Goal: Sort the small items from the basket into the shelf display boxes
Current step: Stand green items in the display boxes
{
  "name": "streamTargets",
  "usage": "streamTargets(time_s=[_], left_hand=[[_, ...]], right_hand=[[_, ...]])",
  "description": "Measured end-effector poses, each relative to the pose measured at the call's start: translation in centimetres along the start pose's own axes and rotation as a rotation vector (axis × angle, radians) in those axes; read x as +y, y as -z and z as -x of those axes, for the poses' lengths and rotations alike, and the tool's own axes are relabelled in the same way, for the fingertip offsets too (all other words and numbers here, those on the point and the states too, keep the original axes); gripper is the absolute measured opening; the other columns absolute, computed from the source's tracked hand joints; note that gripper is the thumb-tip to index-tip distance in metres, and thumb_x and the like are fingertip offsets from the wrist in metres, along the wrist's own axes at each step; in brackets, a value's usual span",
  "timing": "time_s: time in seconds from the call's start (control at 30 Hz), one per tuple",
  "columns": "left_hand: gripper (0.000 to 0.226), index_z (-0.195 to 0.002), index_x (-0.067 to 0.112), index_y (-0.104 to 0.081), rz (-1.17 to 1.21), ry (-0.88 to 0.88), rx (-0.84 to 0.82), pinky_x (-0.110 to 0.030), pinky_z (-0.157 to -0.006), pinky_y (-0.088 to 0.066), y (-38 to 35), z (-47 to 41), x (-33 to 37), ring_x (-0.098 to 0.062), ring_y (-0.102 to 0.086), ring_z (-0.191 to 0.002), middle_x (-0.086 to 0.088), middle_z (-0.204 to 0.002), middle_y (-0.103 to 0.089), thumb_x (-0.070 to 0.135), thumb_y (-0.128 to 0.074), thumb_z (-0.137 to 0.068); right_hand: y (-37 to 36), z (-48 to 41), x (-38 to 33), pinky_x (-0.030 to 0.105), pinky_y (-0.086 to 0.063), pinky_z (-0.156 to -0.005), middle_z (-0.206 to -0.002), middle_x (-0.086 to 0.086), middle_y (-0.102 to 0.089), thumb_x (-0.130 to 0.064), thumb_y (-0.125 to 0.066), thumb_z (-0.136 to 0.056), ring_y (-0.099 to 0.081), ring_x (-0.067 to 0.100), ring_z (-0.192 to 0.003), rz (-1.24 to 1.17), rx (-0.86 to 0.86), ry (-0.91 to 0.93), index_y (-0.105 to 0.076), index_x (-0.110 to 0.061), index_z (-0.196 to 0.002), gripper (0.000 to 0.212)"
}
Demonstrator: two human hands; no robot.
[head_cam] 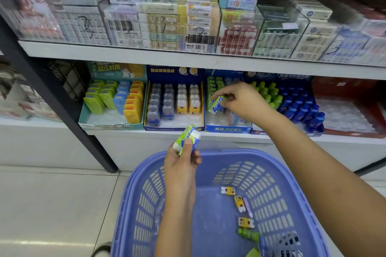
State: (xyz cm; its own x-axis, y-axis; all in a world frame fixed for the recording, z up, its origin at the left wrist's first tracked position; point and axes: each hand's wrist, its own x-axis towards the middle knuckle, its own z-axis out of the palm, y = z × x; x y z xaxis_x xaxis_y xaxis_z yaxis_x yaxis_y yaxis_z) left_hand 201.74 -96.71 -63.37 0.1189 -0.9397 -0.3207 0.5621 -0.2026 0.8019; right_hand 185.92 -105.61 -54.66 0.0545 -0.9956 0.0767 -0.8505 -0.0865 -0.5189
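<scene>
My left hand point(182, 162) holds a green-and-white eraser point(187, 139) above the far rim of the purple basket point(277, 175). My right hand point(240, 100) reaches into the blue display box point(227, 128) on the lower shelf, its fingers pinched on a blue-and-white eraser point(217, 105) held tilted over the box. On the basket floor lie three small yellow items point(239, 203), a green item point(248, 234) and some wrappers.
Left of the blue box stand a dark blue box of yellow and grey items point(174, 102) and a teal box of green, blue and yellow cases point(113, 100). Small green and blue bottles point(292, 102) stand to the right. Clear bins of packs fill the upper shelf point(188, 57).
</scene>
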Motion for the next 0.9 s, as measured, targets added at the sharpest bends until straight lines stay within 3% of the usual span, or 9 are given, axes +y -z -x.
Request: streamTargets(time_s=[0.07,0.13,0.2,0.47,0.63,0.73,0.8,0.9], left_hand=[[0.013,-0.102,0.006,-0.062,0.015,0.001,0.013,-0.016,-0.046,-0.043,0.0,0.0,0.0,-0.005,-0.051,-0.054,0.002,-0.067,-0.06,0.012,-0.05,-0.097],[0.013,-0.099,0.008,-0.063,0.004,-0.01,0.016,-0.017,-0.046,-0.043,0.1,-0.1,-0.1,-0.005,-0.05,-0.053,0.003,-0.067,-0.061,0.013,-0.051,-0.097],[0.013,-0.098,0.009,-0.064,-0.027,-0.025,0.011,-0.017,-0.046,-0.042,0.2,-0.2,-0.2,-0.005,-0.049,-0.052,0.004,-0.064,-0.06,0.015,-0.052,-0.096],[0.014,-0.09,0.017,-0.071,-0.106,-0.075,0.004,-0.017,-0.045,-0.041,0.5,-0.3,-0.5,-0.006,-0.047,-0.049,0.003,-0.059,-0.06,0.024,-0.059,-0.093],[0.019,-0.086,0.018,-0.073,-0.121,-0.064,0.011,-0.016,-0.044,-0.04,0.5,-0.1,-0.4,-0.005,-0.046,-0.048,0.002,-0.057,-0.057,0.03,-0.059,-0.093],[0.022,-0.082,0.018,-0.071,-0.112,-0.035,0.014,-0.015,-0.044,-0.041,0.3,0.3,-0.1,-0.004,-0.047,-0.048,0.002,-0.059,-0.059,0.032,-0.059,-0.092],[0.019,-0.086,0.016,-0.07,-0.059,-0.016,0.031,-0.016,-0.047,-0.047,0.2,0.6,0.0,-0.006,-0.056,-0.051,0.001,-0.067,-0.067,0.03,-0.058,-0.093],[0.017,-0.092,0.016,-0.069,-0.006,-0.035,0.043,-0.017,-0.055,-0.052,-0.1,0.9,0.1,-0.011,-0.068,-0.064,0.0,-0.078,-0.074,0.026,-0.055,-0.095]], right_hand=[[-0.5,-0.1,0.0,0.005,-0.035,-0.053,-0.073,-0.01,-0.056,-0.004,-0.055,-0.091,-0.048,0.003,-0.059,0.078,-0.006,0.046,-0.068,-0.018,-0.108,0.026],[-1.1,-0.4,0.2,0.018,-0.044,-0.075,-0.1,0.004,-0.064,-0.003,-0.056,-0.09,-0.058,0.016,-0.085,0.095,0.007,0.051,-0.063,-0.011,-0.112,0.025],[-1.3,-0.8,0.4,0.023,-0.045,-0.083,-0.104,0.008,-0.062,-0.003,-0.06,-0.088,-0.056,0.018,-0.092,0.054,0.033,0.022,-0.063,-0.007,-0.109,0.022],[-1.7,-1.4,0.9,0.022,-0.048,-0.076,-0.072,-0.011,-0.051,-0.004,-0.068,-0.082,-0.055,0.011,-0.075,0.053,0.018,0.01,-0.068,-0.013,-0.099,0.019],[-2.3,-1.9,0.5,0.025,-0.049,-0.078,-0.097,0.006,-0.066,-0.003,-0.065,-0.083,-0.059,0.015,-0.083,0.114,-0.038,-0.015,-0.067,-0.007,-0.105,0.022],[-2.1,-2.4,-0.3,0.027,-0.046,-0.087,-0.114,0.011,-0.065,-0.004,-0.062,-0.087,-0.061,0.023,-0.102,0.263,-0.114,0.009,-0.065,-0.008,-0.115,0.028],[-1.8,-1.6,-0.9,0.029,-0.045,-0.092,-0.12,0.013,-0.06,-0.009,-0.062,-0.088,-0.059,0.026,-0.105,0.311,-0.081,0.042,-0.06,-0.011,-0.123,0.035],[-1.5,1.6,-1.4,0.033,-0.051,-0.078,-0.095,0.008,-0.066,-0.023,-0.069,-0.084,-0.064,0.02,-0.079,0.041,0.087,-0.006,-0.062,-0.013,-0.113,0.032]])
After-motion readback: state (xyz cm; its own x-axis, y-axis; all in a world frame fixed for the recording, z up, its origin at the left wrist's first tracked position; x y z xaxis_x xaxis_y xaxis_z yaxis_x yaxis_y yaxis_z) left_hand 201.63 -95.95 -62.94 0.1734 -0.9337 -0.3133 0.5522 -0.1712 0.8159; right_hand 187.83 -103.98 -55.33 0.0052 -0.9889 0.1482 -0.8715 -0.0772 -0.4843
